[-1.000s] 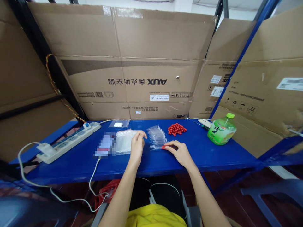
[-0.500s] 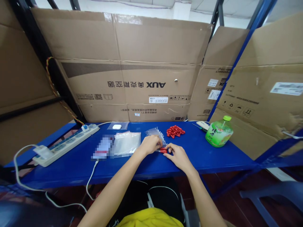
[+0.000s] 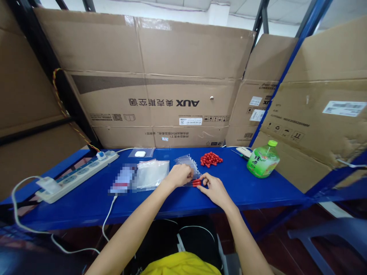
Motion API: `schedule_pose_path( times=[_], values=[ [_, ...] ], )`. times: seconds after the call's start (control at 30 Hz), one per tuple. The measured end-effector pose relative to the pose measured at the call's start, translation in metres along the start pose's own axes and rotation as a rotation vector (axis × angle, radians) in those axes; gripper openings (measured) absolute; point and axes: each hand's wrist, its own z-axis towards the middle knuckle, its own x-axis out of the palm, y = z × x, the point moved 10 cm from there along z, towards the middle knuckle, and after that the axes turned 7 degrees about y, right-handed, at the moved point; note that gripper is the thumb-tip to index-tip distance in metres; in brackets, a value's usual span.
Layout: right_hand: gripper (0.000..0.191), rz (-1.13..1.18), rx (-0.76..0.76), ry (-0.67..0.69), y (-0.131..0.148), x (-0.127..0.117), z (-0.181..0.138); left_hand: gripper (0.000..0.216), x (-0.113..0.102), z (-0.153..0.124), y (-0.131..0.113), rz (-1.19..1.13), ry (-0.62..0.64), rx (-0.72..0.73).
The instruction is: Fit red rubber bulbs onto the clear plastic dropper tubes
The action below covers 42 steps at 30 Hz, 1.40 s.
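Over the front end of the pile of thin clear plastic tubes (image 3: pixel 187 163) is my left hand (image 3: pixel 180 175), its fingers curled together; whatever they pinch is hidden. My right hand (image 3: pixel 213 189) is bent round the red ends of a few red-capped tubes (image 3: pixel 196 183), index finger above and thumb below, touching them. Those tubes lie side by side, their clear parts pointing left beneath my left hand. Just behind my hands lies a heap of small red caps (image 3: pixel 211 159).
Left of my hands are clear zip bags (image 3: pixel 152 175), a blurred phone (image 3: pixel 124 179) on a cable, and a white power strip (image 3: pixel 77 175). A small bag with a white case (image 3: pixel 140 154) lies behind. A green drink bottle (image 3: pixel 263 160) stands right; cardboard walls (image 3: pixel 160 88) surround the blue table (image 3: pixel 243 194).
My left fingers have drawn slightly left, away from my right fingertips. The red-capped ends sit closer together beside my right hand. The whole view has shifted a little.
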Motion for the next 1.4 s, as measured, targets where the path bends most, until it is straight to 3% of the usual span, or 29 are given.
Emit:
schedule_pose_path(
  times=[0.43,0.63,0.73,0.87,1.0,1.13,1.2,1.3,1.4],
  values=[
    [0.018,-0.147,0.005,-0.043,0.013,0.002,-0.004,0.013,0.000,-0.012,0.006,0.046,0.063,-0.071],
    [0.017,-0.167,0.029,-0.064,0.011,0.002,-0.001,0.009,-0.038,-0.040,0.017,-0.221,-0.214,-0.069],
    [0.019,-0.168,0.042,-0.085,0.010,0.002,-0.001,0.008,-0.047,-0.061,0.020,-0.536,-0.357,-0.074],
    [0.021,-0.046,0.026,-0.076,0.004,0.002,0.000,0.022,-0.011,-0.074,0.017,-1.236,-0.406,-0.086],
    [0.033,0.135,0.038,-0.145,-0.027,-0.025,0.014,0.036,0.031,-0.079,0.020,-1.655,-0.496,-0.248],
    [0.036,0.009,0.229,-0.398,-0.081,-0.083,0.037,0.043,0.044,-0.079,0.018,-1.828,-0.505,-0.320],
    [0.039,-0.019,0.310,-0.427,-0.104,-0.099,0.053,0.043,0.045,-0.079,0.015,-1.854,-0.487,-0.340],
    [0.037,-0.009,0.384,-0.351,-0.125,-0.099,0.073,0.042,0.047,-0.078,0.013,-1.863,-0.482,-0.341],
    [0.032,0.006,0.378,-0.322,-0.128,-0.093,0.080,0.042,0.049,-0.077,0.013,-1.874,-0.502,-0.325]
  ],
)
